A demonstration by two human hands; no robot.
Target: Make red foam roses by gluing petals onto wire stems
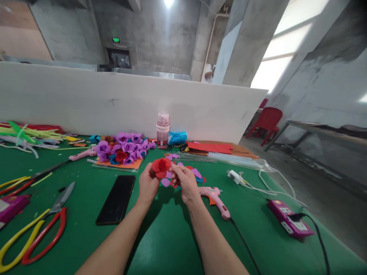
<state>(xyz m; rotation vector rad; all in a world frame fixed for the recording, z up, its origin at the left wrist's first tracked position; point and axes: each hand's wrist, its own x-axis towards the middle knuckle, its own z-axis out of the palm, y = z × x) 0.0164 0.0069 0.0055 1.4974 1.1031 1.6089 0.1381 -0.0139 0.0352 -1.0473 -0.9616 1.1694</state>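
A red paper rose [162,167] is held up over the green table. My left hand [147,183] is closed round its underside and left edge. The fingers of my right hand [185,181] are pinched together at the flower's right side, on a petal edge as far as I can see. Beneath and behind the hands lie loose purple, red and blue petal pieces [165,182]. Beside my right wrist rests a pink glue gun [216,200], its nozzle end partly behind the wrist. A black phone [117,199] lies left of my left hand.
Several finished purple flowers [127,147] are piled at the back left. Scissors [54,214] with yellow and red handles lie at left. A pink bottle [163,131] stands before the white panel [129,99]. At right are a charger [235,177] and a purple power strip [289,219] with cables.
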